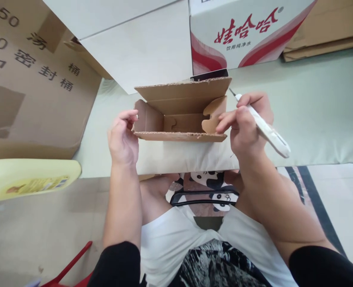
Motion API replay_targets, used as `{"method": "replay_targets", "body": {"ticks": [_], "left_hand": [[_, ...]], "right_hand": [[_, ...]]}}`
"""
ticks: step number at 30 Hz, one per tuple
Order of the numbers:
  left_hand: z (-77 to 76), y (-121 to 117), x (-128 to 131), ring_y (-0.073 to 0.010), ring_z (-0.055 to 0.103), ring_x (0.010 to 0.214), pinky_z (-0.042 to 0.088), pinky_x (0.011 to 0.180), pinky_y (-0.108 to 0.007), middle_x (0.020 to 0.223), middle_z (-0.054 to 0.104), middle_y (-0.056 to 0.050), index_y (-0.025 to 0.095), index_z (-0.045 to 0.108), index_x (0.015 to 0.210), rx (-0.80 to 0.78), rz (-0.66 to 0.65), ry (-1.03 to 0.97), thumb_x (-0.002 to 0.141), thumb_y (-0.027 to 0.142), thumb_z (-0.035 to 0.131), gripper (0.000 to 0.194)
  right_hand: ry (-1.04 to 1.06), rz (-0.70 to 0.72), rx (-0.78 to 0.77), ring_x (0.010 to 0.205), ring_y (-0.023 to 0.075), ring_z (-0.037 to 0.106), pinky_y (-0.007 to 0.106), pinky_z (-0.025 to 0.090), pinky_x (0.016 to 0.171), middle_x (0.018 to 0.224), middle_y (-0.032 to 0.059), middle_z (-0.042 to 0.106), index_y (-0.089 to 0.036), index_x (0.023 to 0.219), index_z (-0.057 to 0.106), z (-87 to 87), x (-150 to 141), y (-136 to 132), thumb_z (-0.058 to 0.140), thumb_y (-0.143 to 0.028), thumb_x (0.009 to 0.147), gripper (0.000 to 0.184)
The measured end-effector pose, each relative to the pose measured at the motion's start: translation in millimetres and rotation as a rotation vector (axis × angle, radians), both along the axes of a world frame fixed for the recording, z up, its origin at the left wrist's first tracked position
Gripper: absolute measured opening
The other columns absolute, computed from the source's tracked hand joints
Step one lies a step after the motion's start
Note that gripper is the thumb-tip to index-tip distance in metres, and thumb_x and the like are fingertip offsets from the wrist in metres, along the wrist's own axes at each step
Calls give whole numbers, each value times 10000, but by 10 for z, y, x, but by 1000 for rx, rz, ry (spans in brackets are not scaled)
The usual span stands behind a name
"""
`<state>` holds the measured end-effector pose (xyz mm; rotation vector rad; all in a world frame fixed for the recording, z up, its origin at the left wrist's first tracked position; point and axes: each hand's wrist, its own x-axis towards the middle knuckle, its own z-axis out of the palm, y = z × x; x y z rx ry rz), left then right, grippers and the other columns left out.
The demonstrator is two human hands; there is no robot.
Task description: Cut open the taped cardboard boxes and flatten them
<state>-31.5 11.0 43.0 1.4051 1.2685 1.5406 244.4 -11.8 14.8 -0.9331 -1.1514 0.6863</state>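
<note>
A small open cardboard box [176, 101] sits on the pale cloth in front of me, its flaps raised and its inside showing. A dark curved strand lies on its bottom. My left hand [123, 137] is closed on the left end of the box, thumb and fingers at the edge of the side flap. In my right hand [249, 121] is a white utility knife [270, 133], slanted with its thin dark tip pointing up and left, near the box's back right corner. The lower fingers of that hand reach to the right side flap [215, 115].
A large printed carton [29, 91] stands on the left, with a pale yellow bottle [32, 179] below it. Behind the box are a white box [146, 48] and a red-and-white water carton [248, 36]. Folded cardboard [328, 28] lies at the back right. A red frame [71, 263] shows at lower left.
</note>
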Motion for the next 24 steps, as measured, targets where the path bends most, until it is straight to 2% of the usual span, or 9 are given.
{"method": "replay_targets", "body": {"ticks": [3,6,9,12,15,18,19,21,24], "left_hand": [[15,16,10,-250,675,1023,556,850,-362,936,699,-48,289,766,943,-27,-39,-29,864,604,590,369],[50,93,34,-248,704,913,557,808,-389,891,738,-58,267,783,946,-93,-144,-32,868,565,580,368],[94,210,44,-259,731,905,553,873,-426,846,773,-62,241,793,906,-172,-192,59,820,442,643,265],[122,296,40,-283,749,964,558,929,-463,871,799,-54,258,793,908,-186,-229,68,797,475,669,274],[93,314,37,-331,739,1033,568,971,-524,936,799,-70,291,791,947,-155,-309,32,816,750,561,530],[-6,308,46,-354,731,1052,571,994,-534,1036,789,-102,270,790,963,-72,-350,56,741,936,498,760],[-49,309,53,-349,733,1047,573,991,-520,1066,784,-108,256,786,975,-47,-348,71,724,940,537,770],[-141,317,77,-318,735,1039,573,986,-480,1080,772,-97,251,761,1010,-18,-293,104,728,842,683,660],[-289,339,116,-276,717,1086,550,1044,-462,1099,747,-63,287,685,1127,26,-110,162,796,633,790,491]], "right_hand": [[-21,104,-42,412,132,574,312,548,489,498,-88,535,-282,924,521,94,-14,-79,606,-664,955,393],[-43,237,-75,428,121,600,258,466,401,545,-91,568,-288,904,505,145,4,-130,642,-594,959,340],[-99,290,-95,508,125,647,265,497,447,614,-89,596,-297,882,475,118,40,-126,709,-517,928,325],[-186,253,-60,567,129,645,320,564,586,665,-76,642,-293,896,479,54,73,-77,720,-485,919,309],[-209,239,38,596,154,649,375,582,663,699,-47,689,-289,911,478,-9,111,-24,690,-602,905,378],[-211,199,124,694,197,692,413,585,708,796,-15,739,-301,949,486,-61,159,13,738,-697,820,488],[-224,151,125,745,207,708,421,583,736,848,-8,754,-303,964,485,-77,175,24,774,-647,815,473],[-254,27,97,898,225,738,448,573,839,979,7,768,-304,990,470,-116,203,51,820,-486,826,427],[-244,-69,13,1212,254,698,515,528,1007,1233,43,729,-314,1052,429,-203,234,124,810,-408,834,449]]}}
